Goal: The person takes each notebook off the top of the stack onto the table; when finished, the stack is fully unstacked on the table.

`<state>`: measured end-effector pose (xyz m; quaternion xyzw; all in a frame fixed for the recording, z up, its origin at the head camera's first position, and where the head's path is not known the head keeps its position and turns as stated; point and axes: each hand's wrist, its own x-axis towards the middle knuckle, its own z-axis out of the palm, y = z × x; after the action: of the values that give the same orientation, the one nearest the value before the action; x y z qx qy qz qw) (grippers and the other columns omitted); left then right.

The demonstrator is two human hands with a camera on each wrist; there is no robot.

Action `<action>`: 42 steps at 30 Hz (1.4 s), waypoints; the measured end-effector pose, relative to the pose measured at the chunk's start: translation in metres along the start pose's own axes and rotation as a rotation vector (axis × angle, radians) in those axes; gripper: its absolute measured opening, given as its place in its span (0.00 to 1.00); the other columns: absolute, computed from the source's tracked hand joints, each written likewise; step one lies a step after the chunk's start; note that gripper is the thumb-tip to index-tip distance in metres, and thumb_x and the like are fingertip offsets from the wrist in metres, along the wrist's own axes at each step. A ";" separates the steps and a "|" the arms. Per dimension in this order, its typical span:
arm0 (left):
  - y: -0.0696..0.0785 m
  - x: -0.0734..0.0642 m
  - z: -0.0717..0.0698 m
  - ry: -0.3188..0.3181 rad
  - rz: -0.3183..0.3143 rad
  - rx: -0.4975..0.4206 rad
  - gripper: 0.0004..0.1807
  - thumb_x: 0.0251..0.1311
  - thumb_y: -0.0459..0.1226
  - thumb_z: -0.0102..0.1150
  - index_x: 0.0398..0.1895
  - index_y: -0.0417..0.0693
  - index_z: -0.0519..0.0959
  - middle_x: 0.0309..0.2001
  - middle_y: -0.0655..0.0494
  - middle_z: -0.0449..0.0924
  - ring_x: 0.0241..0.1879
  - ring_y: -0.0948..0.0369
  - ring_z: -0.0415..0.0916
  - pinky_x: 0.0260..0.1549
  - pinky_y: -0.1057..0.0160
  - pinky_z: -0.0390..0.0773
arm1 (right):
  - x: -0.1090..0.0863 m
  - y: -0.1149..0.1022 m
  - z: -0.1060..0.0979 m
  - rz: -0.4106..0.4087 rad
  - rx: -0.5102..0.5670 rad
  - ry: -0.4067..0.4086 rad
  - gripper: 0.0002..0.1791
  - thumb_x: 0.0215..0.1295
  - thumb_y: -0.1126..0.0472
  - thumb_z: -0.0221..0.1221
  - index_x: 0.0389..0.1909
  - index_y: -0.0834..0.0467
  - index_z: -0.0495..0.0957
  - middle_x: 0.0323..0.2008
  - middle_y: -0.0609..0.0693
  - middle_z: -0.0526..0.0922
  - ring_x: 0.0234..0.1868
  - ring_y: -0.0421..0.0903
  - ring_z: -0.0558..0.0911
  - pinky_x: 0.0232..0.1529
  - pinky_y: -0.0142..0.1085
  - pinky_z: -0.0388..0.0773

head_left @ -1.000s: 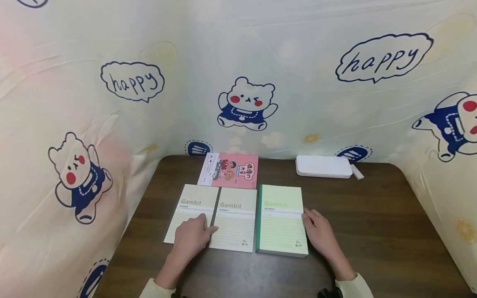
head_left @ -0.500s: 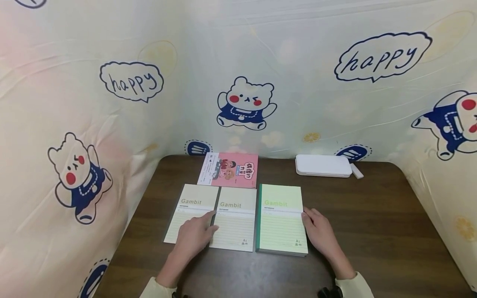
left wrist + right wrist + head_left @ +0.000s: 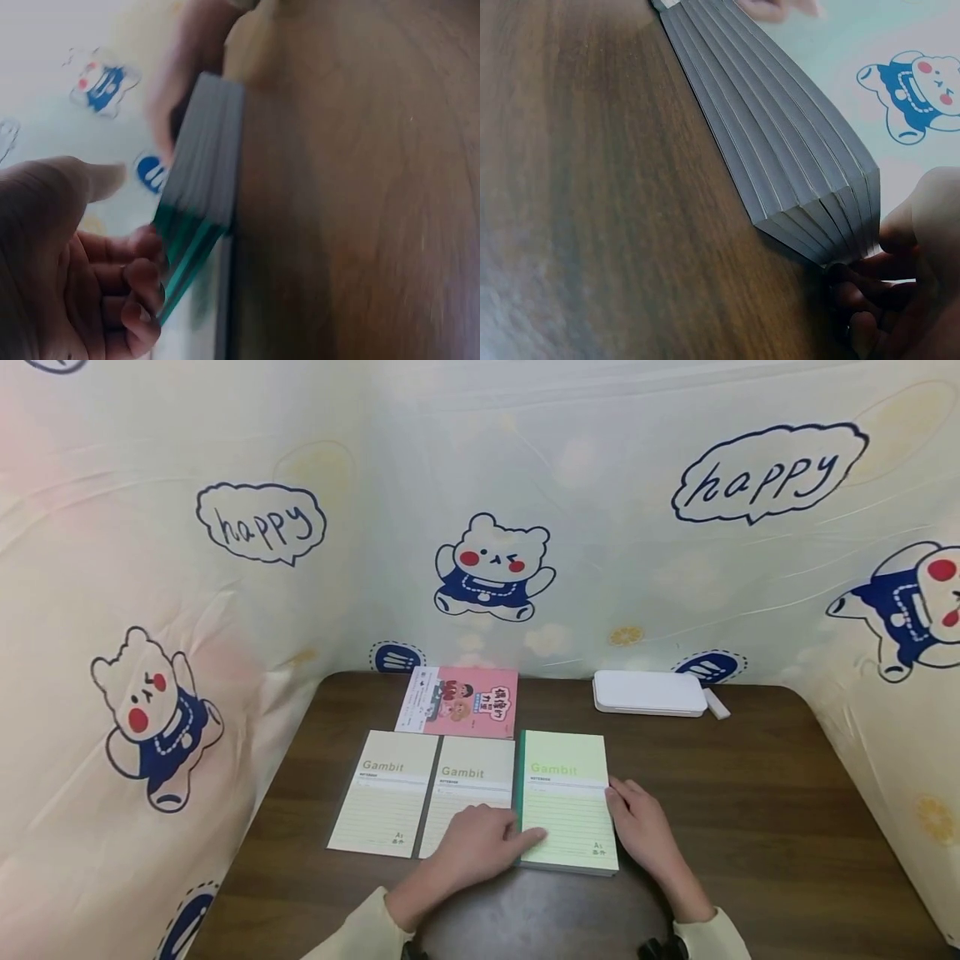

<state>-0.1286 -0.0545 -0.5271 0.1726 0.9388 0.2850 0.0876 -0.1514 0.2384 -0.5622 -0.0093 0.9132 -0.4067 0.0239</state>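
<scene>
A stack of several green-spined Gambit notebooks point(image 3: 564, 802) lies flat on the dark wooden table. My left hand point(image 3: 480, 842) reaches over the lower part of the middle notebook point(image 3: 474, 777) to the stack's spine side. In the left wrist view its fingers point(image 3: 142, 289) are at the green spines, loosely bent, and its thumb stands apart, above the top cover. At the stack's right edge, my right hand point(image 3: 645, 827) holds the side, its fingers point(image 3: 855, 296) curled at the bottom corner. Another pale Gambit notebook point(image 3: 384, 810) lies uncovered on the left.
Behind the notebooks lies a pink picture-covered book point(image 3: 476, 706). A white flat case point(image 3: 648, 692) sits at the back right, with a small white stick-like piece point(image 3: 717, 703) beside it. A cartoon-printed cloth point(image 3: 600, 552) hangs along the table's back edge point(image 3: 555, 679).
My left hand has moved right, off the leftmost notebook and the gap beside it, to the stack's spine side. The right hand has stayed at the stack's right edge.
</scene>
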 end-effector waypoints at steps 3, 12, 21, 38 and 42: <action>0.003 0.002 0.008 -0.007 -0.008 0.028 0.31 0.76 0.63 0.61 0.16 0.60 0.70 0.12 0.67 0.62 0.15 0.66 0.60 0.19 0.63 0.61 | 0.000 -0.001 0.001 -0.009 0.002 0.003 0.27 0.90 0.54 0.50 0.78 0.65 0.73 0.45 0.54 0.83 0.39 0.48 0.76 0.40 0.37 0.71; -0.005 0.003 0.016 -0.022 -0.036 -0.055 0.29 0.78 0.60 0.62 0.19 0.59 0.70 0.14 0.67 0.61 0.15 0.66 0.58 0.20 0.64 0.59 | -0.002 -0.002 -0.002 0.002 -0.005 -0.009 0.33 0.88 0.45 0.54 0.78 0.65 0.73 0.42 0.54 0.80 0.40 0.49 0.75 0.40 0.38 0.70; -0.007 0.001 0.015 -0.046 -0.011 -0.033 0.22 0.87 0.52 0.49 0.28 0.60 0.76 0.17 0.65 0.64 0.17 0.65 0.60 0.21 0.64 0.62 | 0.000 -0.001 -0.002 0.008 0.008 -0.033 0.30 0.85 0.49 0.60 0.75 0.66 0.76 0.49 0.57 0.83 0.43 0.50 0.80 0.43 0.40 0.75; -0.001 0.004 0.016 -0.044 -0.002 0.034 0.18 0.87 0.47 0.51 0.33 0.58 0.80 0.18 0.64 0.64 0.19 0.65 0.61 0.22 0.63 0.63 | -0.012 0.051 -0.068 0.144 0.010 0.130 0.29 0.84 0.59 0.59 0.77 0.71 0.70 0.59 0.72 0.86 0.50 0.59 0.86 0.46 0.42 0.78; -0.003 0.003 0.016 -0.034 0.006 0.034 0.19 0.87 0.47 0.51 0.32 0.58 0.79 0.18 0.64 0.63 0.18 0.66 0.60 0.22 0.64 0.63 | -0.017 0.064 -0.080 0.153 -0.056 0.140 0.29 0.84 0.60 0.58 0.76 0.74 0.70 0.62 0.76 0.83 0.58 0.68 0.84 0.54 0.56 0.79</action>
<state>-0.1280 -0.0477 -0.5425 0.1818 0.9413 0.2663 0.0998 -0.1381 0.3412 -0.5554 0.0884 0.9217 -0.3775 -0.0094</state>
